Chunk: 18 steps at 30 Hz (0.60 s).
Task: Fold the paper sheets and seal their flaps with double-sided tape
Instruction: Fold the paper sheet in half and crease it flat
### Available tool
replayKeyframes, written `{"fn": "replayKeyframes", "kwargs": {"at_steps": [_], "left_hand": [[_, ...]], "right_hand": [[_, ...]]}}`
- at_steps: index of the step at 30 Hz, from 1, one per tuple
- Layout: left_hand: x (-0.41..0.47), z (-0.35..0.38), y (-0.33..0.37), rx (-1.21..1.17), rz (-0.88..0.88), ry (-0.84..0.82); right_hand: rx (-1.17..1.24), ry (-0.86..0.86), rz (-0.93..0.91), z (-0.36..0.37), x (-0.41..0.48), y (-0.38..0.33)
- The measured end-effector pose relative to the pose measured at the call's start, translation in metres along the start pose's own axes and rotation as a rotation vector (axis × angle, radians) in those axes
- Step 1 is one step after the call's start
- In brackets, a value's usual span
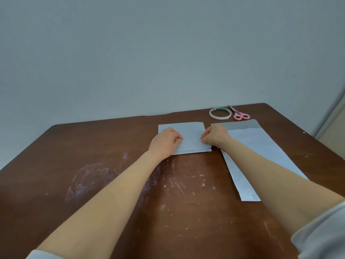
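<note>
We are working the folded sheet (188, 135) between both hands | left hand (165, 142) curling onto it, fingertips hidden, grip unclear | right hand (216, 137) pinching its right edge | right forearm (270, 176) partly covering the unfolded sheets (261, 146) beside that hand.

A plain grey-blue wall (168, 43) fills the upper half, evenly lit. Below, a dark brown table (84, 156) spans the lower half, its top scuffed with pale scratches and smears. A paler strip (336, 124) edges the far right
</note>
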<state>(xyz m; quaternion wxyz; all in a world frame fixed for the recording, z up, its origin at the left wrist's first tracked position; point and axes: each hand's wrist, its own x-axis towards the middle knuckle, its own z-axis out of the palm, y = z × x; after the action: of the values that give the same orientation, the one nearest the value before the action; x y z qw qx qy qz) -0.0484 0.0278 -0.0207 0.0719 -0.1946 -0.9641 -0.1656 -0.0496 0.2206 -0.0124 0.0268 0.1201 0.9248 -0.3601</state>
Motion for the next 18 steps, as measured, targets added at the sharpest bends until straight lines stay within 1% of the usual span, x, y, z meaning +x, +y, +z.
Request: {"fn": "replayKeyframes", "kwargs": {"at_steps": [3,6,7,8,10,11,12,13,15,16,18], "left_hand": [[0.013,0.002,0.004,0.053,-0.006,-0.021],[0.029,0.001,0.008,0.124,0.007,-0.147],[0.035,0.002,0.008,0.159,0.008,-0.193],[0.039,0.002,0.007,0.195,0.005,-0.233],[0.044,0.006,0.003,0.256,-0.001,-0.292],[0.044,0.008,0.002,0.272,0.000,-0.306],[0.043,0.011,0.000,0.276,0.003,-0.311],[0.042,0.012,0.000,0.271,0.007,-0.311],[0.041,0.013,-0.001,0.270,0.014,-0.313],[0.041,0.013,-0.002,0.285,0.020,-0.327],[0.041,0.012,-0.002,0.318,0.023,-0.361]], "right_hand": [[-0.034,-0.013,0.003,0.001,0.002,0.000],[-0.122,-0.049,0.021,-0.002,0.005,-0.002],[-0.172,-0.037,0.019,-0.004,0.006,-0.004],[-0.218,0.011,0.000,-0.007,0.005,-0.008],[-0.293,0.162,-0.112,-0.010,0.004,-0.017],[-0.326,0.216,-0.212,-0.009,0.005,-0.021],[-0.349,0.226,-0.316,-0.005,0.006,-0.026],[-0.366,0.187,-0.406,0.001,0.007,-0.032],[-0.410,0.023,-0.510,0.017,0.010,-0.041],[-0.430,-0.060,-0.524,0.026,0.012,-0.044],[-0.422,-0.159,-0.500,0.037,0.016,-0.044]]}}
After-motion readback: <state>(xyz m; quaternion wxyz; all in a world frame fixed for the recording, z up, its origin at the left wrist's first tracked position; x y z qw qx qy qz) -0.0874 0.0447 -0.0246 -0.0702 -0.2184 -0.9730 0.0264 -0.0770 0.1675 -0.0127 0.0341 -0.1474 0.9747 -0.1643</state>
